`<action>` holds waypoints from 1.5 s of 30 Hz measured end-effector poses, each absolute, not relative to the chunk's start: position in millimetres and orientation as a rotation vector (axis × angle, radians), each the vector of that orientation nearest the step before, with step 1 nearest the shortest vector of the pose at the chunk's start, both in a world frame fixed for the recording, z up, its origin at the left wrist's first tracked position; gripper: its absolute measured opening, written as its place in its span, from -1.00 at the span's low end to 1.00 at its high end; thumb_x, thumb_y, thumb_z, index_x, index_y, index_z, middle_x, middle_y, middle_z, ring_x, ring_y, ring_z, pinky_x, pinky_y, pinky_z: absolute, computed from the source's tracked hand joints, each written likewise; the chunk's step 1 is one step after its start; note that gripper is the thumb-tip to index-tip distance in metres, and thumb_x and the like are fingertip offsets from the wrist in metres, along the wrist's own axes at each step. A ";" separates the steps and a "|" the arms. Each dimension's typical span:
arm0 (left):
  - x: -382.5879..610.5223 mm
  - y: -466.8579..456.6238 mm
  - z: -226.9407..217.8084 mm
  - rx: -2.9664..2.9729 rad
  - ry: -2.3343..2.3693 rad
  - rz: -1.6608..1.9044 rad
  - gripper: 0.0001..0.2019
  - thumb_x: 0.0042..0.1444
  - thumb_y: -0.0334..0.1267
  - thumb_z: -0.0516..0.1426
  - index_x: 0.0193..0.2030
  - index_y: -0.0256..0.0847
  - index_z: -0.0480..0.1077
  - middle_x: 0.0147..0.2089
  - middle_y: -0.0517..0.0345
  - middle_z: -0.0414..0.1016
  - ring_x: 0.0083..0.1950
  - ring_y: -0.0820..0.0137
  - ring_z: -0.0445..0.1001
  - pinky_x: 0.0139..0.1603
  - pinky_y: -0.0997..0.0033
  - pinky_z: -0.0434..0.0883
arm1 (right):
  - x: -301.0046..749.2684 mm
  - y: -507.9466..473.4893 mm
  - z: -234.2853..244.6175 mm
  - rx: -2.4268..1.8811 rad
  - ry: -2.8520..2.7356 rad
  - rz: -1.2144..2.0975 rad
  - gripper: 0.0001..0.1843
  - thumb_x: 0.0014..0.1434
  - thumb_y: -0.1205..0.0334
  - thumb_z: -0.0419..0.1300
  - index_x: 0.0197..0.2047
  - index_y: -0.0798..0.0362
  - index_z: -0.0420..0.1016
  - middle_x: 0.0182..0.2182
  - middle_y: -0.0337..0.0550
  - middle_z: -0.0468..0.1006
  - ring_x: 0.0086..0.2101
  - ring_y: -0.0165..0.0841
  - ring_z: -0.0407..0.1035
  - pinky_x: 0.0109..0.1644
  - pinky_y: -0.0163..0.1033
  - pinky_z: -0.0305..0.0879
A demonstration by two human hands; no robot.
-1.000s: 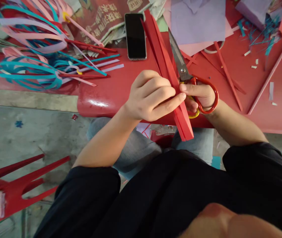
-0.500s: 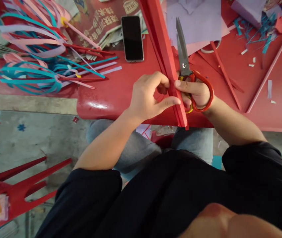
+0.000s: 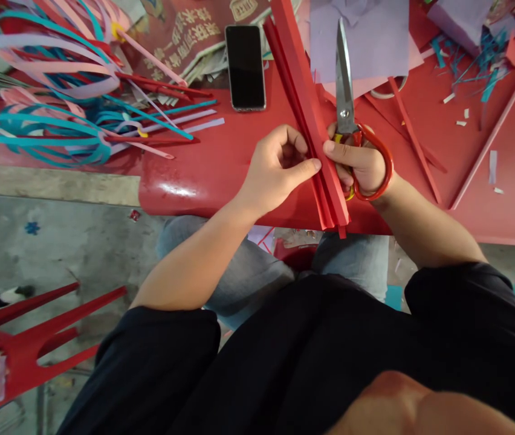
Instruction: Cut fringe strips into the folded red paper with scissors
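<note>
A long red folded paper (image 3: 314,130) slants between my hands, with several lengthwise pleats fanned a little apart at its lower end. My left hand (image 3: 273,169) is closed at its left edge, the thumb lying on the pleats and the other fingers curled; part of the grip is hidden. On the other side, my right hand (image 3: 364,166) presses its thumb on the paper's right edge. The same hand also has the scissors (image 3: 344,78) in it, fingers through the orange-red handle, blades together and pointing away from me.
A phone (image 3: 245,67) lies on the red table (image 3: 185,175). Striped paper-strip lanterns (image 3: 53,139) are at the left. Lilac paper sheets (image 3: 366,42), thin red strips (image 3: 414,139), a pink stick (image 3: 493,136) and blue shreds (image 3: 459,66) lie at the right. A red stool (image 3: 35,344) stands lower left.
The red paper's pleats have spread wider at the lower end. My left thumb has drawn back leftward across the paper. The scissors have turned slightly more upright.
</note>
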State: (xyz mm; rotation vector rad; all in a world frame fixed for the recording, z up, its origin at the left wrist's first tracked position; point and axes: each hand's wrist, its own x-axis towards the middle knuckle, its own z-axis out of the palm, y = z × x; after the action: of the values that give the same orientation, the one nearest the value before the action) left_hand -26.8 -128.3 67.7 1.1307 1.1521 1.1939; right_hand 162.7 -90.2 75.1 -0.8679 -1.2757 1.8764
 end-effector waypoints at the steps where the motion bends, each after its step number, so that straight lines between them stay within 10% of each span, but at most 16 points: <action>1: -26.9 -127.6 65.9 1.134 1.158 1.201 -0.70 0.18 -0.32 0.49 -0.31 -0.11 0.43 -0.35 0.20 0.53 -0.29 0.30 0.61 -0.23 0.28 0.61 | 162.2 -90.0 74.7 -0.860 -1.266 1.873 -0.57 0.23 -0.13 0.50 -0.19 -0.11 0.38 -0.79 -0.52 0.25 -0.79 -0.40 0.01 -0.71 -0.17 -0.11; 16: -35.2 -110.6 50.3 0.817 1.240 1.511 -0.56 0.24 -0.31 0.22 -0.44 -0.08 -0.03 -0.44 0.22 0.14 -0.44 0.36 0.35 -0.33 0.33 0.52 | 169.9 -74.6 76.0 -0.803 -1.250 1.870 -0.56 0.16 -0.12 0.51 -0.16 -0.13 0.38 -0.80 -0.55 0.22 -0.79 -0.41 -0.04 -0.71 -0.21 -0.08; 27: -19.2 -120.0 54.1 0.904 1.193 1.375 -0.75 0.38 -0.19 0.25 -0.34 -0.10 0.34 -0.35 0.20 0.46 -0.11 0.29 0.64 0.01 0.30 0.61 | 166.1 -76.3 56.7 -0.751 -1.569 1.757 -0.40 0.50 -0.16 0.25 -0.52 -0.05 0.33 -0.83 -0.38 0.22 -0.78 -0.51 0.10 -0.66 -0.21 0.06; 31: -16.9 -125.4 57.2 0.942 1.067 1.303 -0.65 0.30 0.05 0.41 -0.29 -0.10 0.44 -0.31 0.16 0.53 -0.08 0.18 0.69 0.00 0.19 0.66 | 166.4 -76.6 57.6 -0.735 -1.524 1.786 -0.50 0.52 -0.16 0.24 -0.38 -0.05 0.34 -0.82 -0.45 0.24 -0.80 -0.50 0.09 -0.67 -0.22 0.03; 37: -20.9 -125.0 59.3 0.843 0.983 1.164 -0.80 0.23 -0.14 0.41 -0.18 -0.18 0.57 -0.18 0.00 0.68 0.13 -0.04 0.74 0.22 -0.12 0.69 | 164.6 -75.1 60.8 -0.838 -1.338 1.829 -0.54 0.26 -0.13 0.51 -0.18 -0.11 0.33 -0.80 -0.57 0.18 -0.80 -0.46 -0.01 -0.72 -0.21 -0.08; 45: -34.5 -117.3 61.3 0.910 1.111 1.336 -0.88 0.14 -0.21 0.31 -0.31 -0.12 0.46 -0.27 0.14 0.61 0.06 0.03 0.73 0.04 0.02 0.73 | 165.7 -78.0 52.4 -0.890 -1.575 1.587 -0.32 0.32 -0.53 0.24 -0.16 0.00 0.49 -0.50 -0.18 0.59 -0.52 -0.33 0.51 -0.48 -0.24 0.46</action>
State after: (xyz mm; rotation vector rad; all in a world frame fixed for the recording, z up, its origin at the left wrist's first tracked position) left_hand -34.5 -117.3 61.3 0.9103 1.1107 1.3360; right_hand 165.7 -78.0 52.4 -0.8900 -1.5749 1.5869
